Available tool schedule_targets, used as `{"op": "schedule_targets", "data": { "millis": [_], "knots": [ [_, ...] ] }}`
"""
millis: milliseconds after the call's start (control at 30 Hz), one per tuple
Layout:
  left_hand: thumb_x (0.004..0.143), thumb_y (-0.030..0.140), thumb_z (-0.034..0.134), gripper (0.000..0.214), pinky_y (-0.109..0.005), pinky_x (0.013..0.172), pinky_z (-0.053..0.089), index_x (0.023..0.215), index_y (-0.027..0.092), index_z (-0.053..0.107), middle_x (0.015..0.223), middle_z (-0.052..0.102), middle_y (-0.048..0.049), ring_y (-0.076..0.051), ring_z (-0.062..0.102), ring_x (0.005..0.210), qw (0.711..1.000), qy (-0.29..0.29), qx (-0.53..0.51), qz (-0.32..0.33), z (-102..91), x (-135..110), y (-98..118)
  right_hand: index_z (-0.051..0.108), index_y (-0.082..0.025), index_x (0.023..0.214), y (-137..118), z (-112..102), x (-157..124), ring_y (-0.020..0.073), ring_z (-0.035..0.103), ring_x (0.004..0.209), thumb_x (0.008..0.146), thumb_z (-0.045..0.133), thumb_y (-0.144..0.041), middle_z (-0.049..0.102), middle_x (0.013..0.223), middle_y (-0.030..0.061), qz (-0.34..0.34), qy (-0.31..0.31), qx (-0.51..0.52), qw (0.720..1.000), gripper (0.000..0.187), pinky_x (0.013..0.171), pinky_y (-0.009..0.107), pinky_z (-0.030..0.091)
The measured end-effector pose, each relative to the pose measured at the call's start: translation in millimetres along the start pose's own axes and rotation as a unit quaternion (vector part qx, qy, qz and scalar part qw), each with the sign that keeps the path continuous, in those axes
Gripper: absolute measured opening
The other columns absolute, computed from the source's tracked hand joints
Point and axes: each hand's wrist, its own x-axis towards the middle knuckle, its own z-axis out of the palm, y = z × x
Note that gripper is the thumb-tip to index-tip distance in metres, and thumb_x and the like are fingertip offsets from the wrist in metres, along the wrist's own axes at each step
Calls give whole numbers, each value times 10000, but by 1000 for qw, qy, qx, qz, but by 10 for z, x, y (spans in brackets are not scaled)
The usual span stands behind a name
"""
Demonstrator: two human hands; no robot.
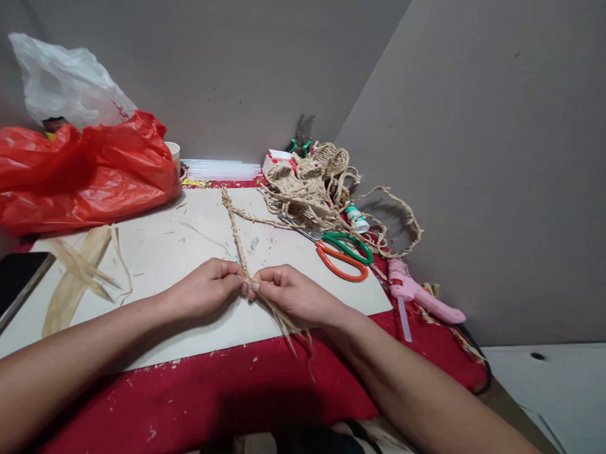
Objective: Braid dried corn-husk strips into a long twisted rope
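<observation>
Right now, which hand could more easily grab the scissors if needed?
Probably the right hand: the scissors lie on its side, closer than to the left hand. Both hold the fiber cord, though, so it would first let go.

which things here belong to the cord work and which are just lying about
Seemingly belonging: cord held by left hand and right hand, coiled cord, pale strips, scissors

Probably just lying about: red bag, clear bag, dark device, cup

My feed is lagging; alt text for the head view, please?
The left hand and right hand pinch a natural-fibre cord, loose strands trailing, over a white board on red cloth. Scissors, heaped cord and a pink glue gun lie to the right; a red plastic bag sits back left.
</observation>
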Motion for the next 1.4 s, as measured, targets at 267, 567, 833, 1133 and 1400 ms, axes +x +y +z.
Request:
{"op": "schedule_targets", "data": {
  "millis": [267, 567, 833, 1133, 1400],
  "knots": [
    [767, 282, 486, 226, -226, 523, 285, 592, 147, 535, 523, 455, 30, -72, 336, 492, 1000, -4, -18, -23, 15, 45, -86, 569, -148, 713, -67, 82, -100, 97, 419, 585, 878, 416, -241, 526, 624, 0, -74, 74, -343, 934, 243, 578, 220, 306],
    [793, 306, 496, 248, -224, 528, 301, 629, 132, 561, 541, 489, 17, -74, 364, 507, 999, 19, -30, -16, 56, 2, -57, 551, -143, 698, -262, 89, -239, 86, 407, 555, 881, 397, -234, 488, 599, -16, -37, 52, -274, 960, 256, 540, 210, 296],
    [759, 315, 549, 269, -203, 479, 264, 562, 138, 503, 477, 420, 44, -56, 313, 469, 992, 58, -105, -28, 181, -84, 23, 555, -141, 750, -131, 393, -293, 108, 440, 565, 896, 356, -219, 576, 651, 35, -24, 76, -422, 903, 259, 579, 253, 289],
    [731, 293, 616, 223, -198, 492, 259, 613, 121, 537, 532, 479, 34, -47, 353, 485, 981, 56, -181, -37, 158, -91, 42, 597, -153, 739, -499, 32, -468, 109, 462, 578, 914, 393, -368, 563, 630, 19, -69, 119, -381, 914, 344, 570, 235, 322],
    [737, 239, 599, 177, -222, 502, 254, 612, 115, 578, 482, 443, 45, -45, 305, 454, 977, 41, -207, -11, 192, -72, 9, 480, -150, 657, -148, -43, 58, 63, 303, 453, 862, 422, -537, 384, 521, -42, 28, -36, -104, 994, 442, 442, 204, 256]
  ]
}}
